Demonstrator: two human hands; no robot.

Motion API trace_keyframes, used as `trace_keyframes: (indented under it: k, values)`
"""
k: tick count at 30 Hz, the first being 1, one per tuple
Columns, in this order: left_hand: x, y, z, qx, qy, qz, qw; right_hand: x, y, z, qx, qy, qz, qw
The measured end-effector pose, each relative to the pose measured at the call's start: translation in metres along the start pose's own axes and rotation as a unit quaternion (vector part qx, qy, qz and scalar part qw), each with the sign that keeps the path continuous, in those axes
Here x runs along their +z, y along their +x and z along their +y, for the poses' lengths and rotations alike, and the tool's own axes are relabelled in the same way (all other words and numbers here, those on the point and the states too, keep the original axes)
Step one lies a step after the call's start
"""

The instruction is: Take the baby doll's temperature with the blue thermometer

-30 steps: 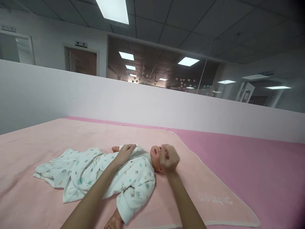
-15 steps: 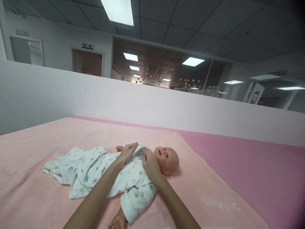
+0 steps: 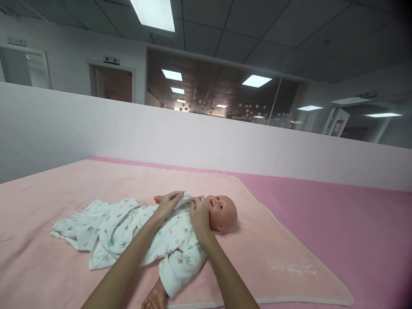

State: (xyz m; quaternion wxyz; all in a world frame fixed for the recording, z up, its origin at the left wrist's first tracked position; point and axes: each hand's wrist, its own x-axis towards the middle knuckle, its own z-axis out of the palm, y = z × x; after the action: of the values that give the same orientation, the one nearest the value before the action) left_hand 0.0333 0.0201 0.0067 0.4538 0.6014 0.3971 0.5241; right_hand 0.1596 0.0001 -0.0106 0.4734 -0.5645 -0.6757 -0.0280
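A baby doll (image 3: 223,211) lies on its back on a light pink blanket (image 3: 277,244), head to the right. It wears a white printed romper (image 3: 128,227). My left hand (image 3: 169,202) rests on the doll's far shoulder, fingers curled over the garment's edge there. My right hand (image 3: 198,214) is at the collar just below the doll's chin, fingers pinched on the cloth. The doll's near hand (image 3: 154,297) sticks out of the sleeve at the bottom edge.
The blanket covers a darker pink surface (image 3: 354,219). A low white partition wall (image 3: 206,141) runs along the far side. Behind it are glass office walls and doors under ceiling lights.
My right hand left the doll's head and came down to the collar of the romper. My left hand stayed on the far shoulder.
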Motion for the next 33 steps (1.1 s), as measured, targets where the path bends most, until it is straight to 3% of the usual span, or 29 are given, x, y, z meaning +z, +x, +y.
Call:
trace_keyframes:
  k: [3,6,10,13,17,20,22,24,26,28,30,33]
  values:
    - [-0.001,0.000,-0.001,0.012,0.020,-0.003,1.000,-0.014,0.001,-0.001,-0.053,0.053,0.114,0.991]
    - [-0.001,-0.005,0.002,0.023,0.086,-0.089,0.992,-0.035,0.008,-0.001,-0.076,0.073,0.221,0.970]
    - [0.000,-0.014,0.010,0.025,0.144,-0.193,0.970,-0.054,0.019,0.006,0.001,0.120,0.303,0.945]
    - [-0.001,-0.012,0.010,0.006,0.072,-0.173,0.982,-0.053,0.021,0.006,0.080,0.194,0.310,0.927]
    - [-0.006,0.000,-0.002,-0.006,-0.058,-0.036,0.998,-0.041,0.014,-0.003,0.094,0.284,0.244,0.922]
    - [-0.009,0.007,-0.011,0.000,-0.138,0.021,0.990,-0.035,0.010,-0.008,0.104,0.346,0.206,0.909]
    - [-0.011,0.008,-0.011,0.011,-0.198,0.026,0.980,-0.034,0.010,-0.010,0.134,0.412,0.169,0.885]
    - [-0.011,0.006,-0.009,0.017,-0.242,0.015,0.970,-0.035,0.013,-0.010,0.172,0.497,0.114,0.843]
    - [-0.011,0.003,-0.004,0.016,-0.256,-0.002,0.966,-0.034,0.017,-0.013,0.203,0.572,0.058,0.792]
    - [-0.010,0.001,-0.001,0.010,-0.255,-0.019,0.967,-0.032,0.021,-0.017,0.217,0.604,0.015,0.767]
    - [-0.009,0.000,0.002,0.002,-0.254,-0.039,0.966,-0.034,0.026,-0.024,0.210,0.581,-0.046,0.785]
    - [-0.008,-0.001,0.003,-0.003,-0.258,-0.067,0.964,-0.053,0.034,-0.035,0.151,0.466,-0.177,0.854]
